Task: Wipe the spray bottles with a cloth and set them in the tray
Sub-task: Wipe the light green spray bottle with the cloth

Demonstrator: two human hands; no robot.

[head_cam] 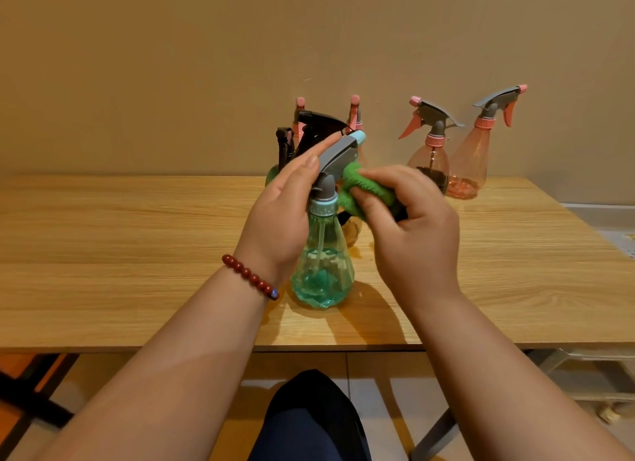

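The left hand (281, 202) holds the teal spray bottle (323, 275) by its grey spray head and neck, and the bottle's base rests on the tabletop (137, 254) below the wrist. The right hand (412, 226) grips a bunched green cloth (357, 185), pressing it against the bottle's neck. Two pink spray bottles (431, 158) stand beyond that hand.

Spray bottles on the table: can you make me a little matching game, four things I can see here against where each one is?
Things
1. teal spray bottle
2. green cloth
3. rightmost pink spray bottle
4. red bead bracelet

Places
A. on the left wrist
B. by the wall, at the back right of the table
C. bunched in the right hand
D. upright, gripped at its spray head by the left hand

Pairs: 1-D, 2-C, 3-B, 4-A.
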